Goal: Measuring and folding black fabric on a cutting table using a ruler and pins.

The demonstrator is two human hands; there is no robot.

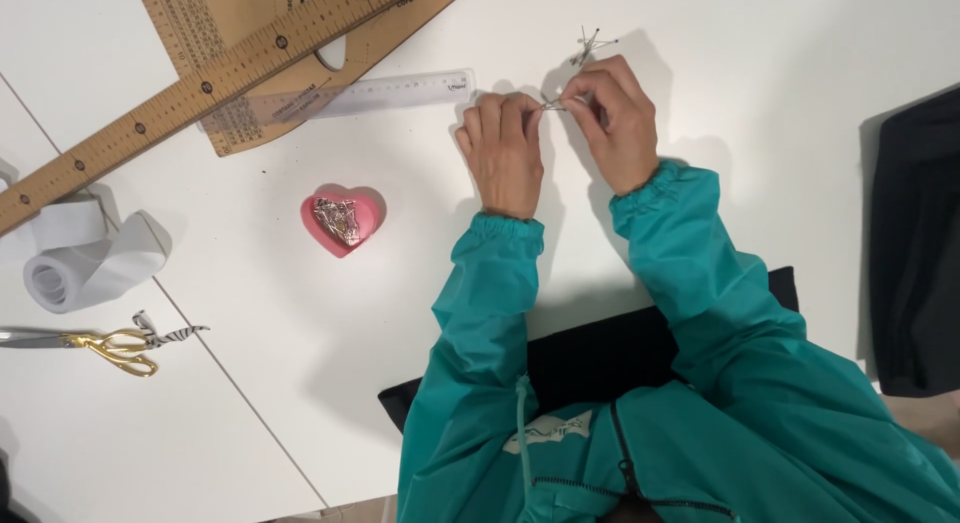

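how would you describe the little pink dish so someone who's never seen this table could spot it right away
Start at the white table and find the long wooden ruler slanting across its upper left. Below the ruler's right end, left of the person's left hand, sits the pink dish. It is the only heart-shaped, brightly coloured item there, and it holds a cluster of metal pins.

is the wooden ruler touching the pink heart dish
Apart. The head view shows bare white table between the long wooden ruler and the pink heart dish lying below it.
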